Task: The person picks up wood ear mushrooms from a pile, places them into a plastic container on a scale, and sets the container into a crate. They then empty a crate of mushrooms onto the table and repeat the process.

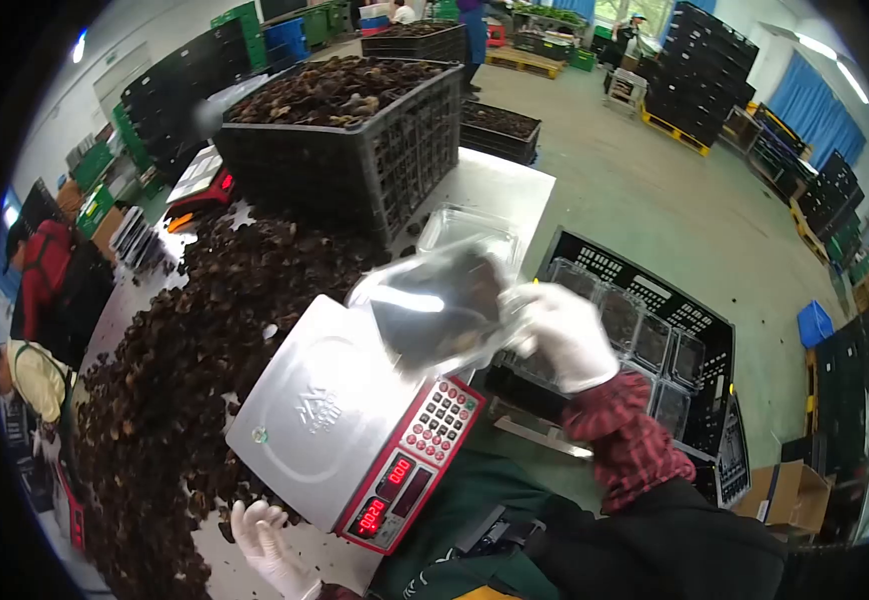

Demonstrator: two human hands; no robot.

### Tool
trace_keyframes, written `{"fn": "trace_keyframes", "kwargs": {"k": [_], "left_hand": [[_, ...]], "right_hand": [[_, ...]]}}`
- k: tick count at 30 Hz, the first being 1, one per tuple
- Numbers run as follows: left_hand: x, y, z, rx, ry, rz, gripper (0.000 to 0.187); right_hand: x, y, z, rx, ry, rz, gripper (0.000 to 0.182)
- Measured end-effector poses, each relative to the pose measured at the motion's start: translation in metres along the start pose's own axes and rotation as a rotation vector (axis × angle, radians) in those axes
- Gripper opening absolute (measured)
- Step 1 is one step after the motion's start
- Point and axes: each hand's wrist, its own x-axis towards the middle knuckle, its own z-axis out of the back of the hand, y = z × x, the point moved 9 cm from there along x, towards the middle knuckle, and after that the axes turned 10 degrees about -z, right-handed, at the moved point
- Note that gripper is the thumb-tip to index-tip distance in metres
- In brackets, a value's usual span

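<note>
A clear plastic container (430, 315) with dark contents is gripped at its right side by my gloved right hand (567, 335), over the right part of the scale. It is blurred by motion. My gloved left hand (267, 545) is by the scale's lower left corner, at the edge of the dark heap, fingers apart with nothing in them. The scale (320, 410) has a bare silver plate and a red panel with lit digits. A heap of dark brown, mushroom-like pieces (185, 400) covers much of the table to its left.
Behind the scale stands a black crate (345, 165) full of dark pieces, with clear containers (470, 232) beside it. At right, a black crate (645, 290) holds several filled containers. Co-workers (40, 375) stand across the table. A cardboard box (790, 495) sits lower right.
</note>
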Motion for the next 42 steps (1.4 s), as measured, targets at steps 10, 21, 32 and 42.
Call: {"fn": "trace_keyframes", "kwargs": {"k": [10,21,32,42], "left_hand": [[-0.008,0.039,0.069,0.035,-0.189,0.086,0.025],[0.026,0.031,0.056,0.330,-0.126,0.060,0.015],[0.183,0.028,-0.062,0.839,0.505,-0.578,0.025],[0.227,0.201,-0.190,1.201,1.324,-0.260,0.030]], "right_hand": [[-0.026,-0.150,0.488,0.578,-1.120,0.383,0.025],[0.060,-0.039,0.094,-0.633,-0.440,0.163,0.023],[0.061,-0.089,-0.079,-1.426,0.047,0.571,0.029],[0.061,-0.089,-0.081,-1.454,0.061,0.549,0.028]]}}
